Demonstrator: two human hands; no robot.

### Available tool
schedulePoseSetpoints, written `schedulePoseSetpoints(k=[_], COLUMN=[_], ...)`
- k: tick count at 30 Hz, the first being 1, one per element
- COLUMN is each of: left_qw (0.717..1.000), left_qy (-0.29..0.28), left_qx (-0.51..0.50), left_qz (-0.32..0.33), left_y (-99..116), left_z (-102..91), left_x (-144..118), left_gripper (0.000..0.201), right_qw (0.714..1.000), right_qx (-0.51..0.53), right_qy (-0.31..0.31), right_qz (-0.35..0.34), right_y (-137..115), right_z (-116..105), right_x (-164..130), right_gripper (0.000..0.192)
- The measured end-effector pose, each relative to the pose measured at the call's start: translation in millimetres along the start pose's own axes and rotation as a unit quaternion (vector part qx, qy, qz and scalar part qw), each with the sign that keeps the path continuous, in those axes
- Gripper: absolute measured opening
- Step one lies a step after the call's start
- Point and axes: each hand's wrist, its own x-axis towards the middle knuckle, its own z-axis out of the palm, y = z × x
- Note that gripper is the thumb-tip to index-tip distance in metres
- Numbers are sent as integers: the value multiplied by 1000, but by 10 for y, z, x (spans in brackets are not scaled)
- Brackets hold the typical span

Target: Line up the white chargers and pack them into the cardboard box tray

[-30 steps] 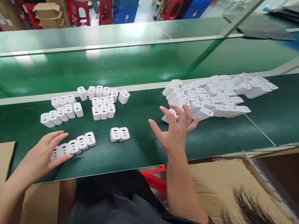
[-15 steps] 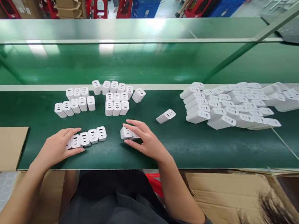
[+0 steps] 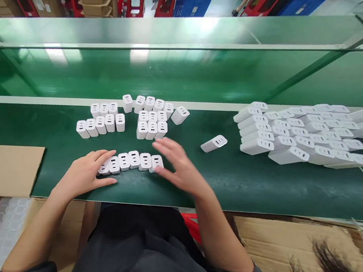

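Squaring up the near row of white chargers on the green table

My left hand (image 3: 84, 174) lies flat at the left end of the near row of chargers (image 3: 131, 161), fingers together and resting against the end piece as a stop; my right hand (image 3: 179, 168) hovers just off the right end, fingers spread and holding nothing. The row stands near the front edge of the table (image 3: 242, 181), ports up, its two right-hand pieces sitting a little askew. I judge the step is best done by keeping the left hand firm as a backstop and pressing in from the right with a flat palm, low on the bodies, so none tips. One loose charger (image 3: 214, 143) lies on its side to the right, between the row and the big pile (image 3: 303, 137); finished blocks (image 3: 128, 116) stand behind.
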Motion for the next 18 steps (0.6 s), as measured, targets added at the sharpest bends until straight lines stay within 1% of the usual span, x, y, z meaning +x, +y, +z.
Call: schedulePoseSetpoints(k=[2, 3, 4, 6, 9, 12, 14, 16, 18], left_qw=[1000, 1000, 1000, 1000, 1000, 999, 999, 1000, 1000], left_qy=[5, 8, 9, 11, 17, 21, 18, 15, 13], left_qx=[5, 5, 3, -6, -22, -28, -27, -25, -20], left_qz=[-10, -13, -16, -15, -11, -11, -12, -11, -10], left_y=[17, 14, 7, -13, -35, -51, -67, -85, -96], left_z=[2, 11, 22, 43, 51, 30, 16, 10, 11], left_x=[1, 3, 5, 5, -8, -37, -58, -74, -85], left_gripper=[73, 73, 73, 73, 72, 71, 71, 71, 71], right_qw=[992, 983, 973, 957, 951, 948, 936, 921, 908], right_qx=[-78, -127, -174, -236, -260, -268, -290, -313, -323], right_qy=[78, 103, 108, 85, 60, 69, 83, 107, 140], right_qz=[57, 86, 111, 143, 154, 158, 179, 208, 228], right_y=[249, 396, 548, 830, 1120, 1252, 1289, 1290, 1233], right_z=[-207, -300, -378, -479, -539, -598, -655, -704, -724], right_x=[-49, -79, -111, -184, -326, -520, -656, -761, -795], right_gripper=[50, 47, 45, 42, 41, 41, 38, 37, 39])
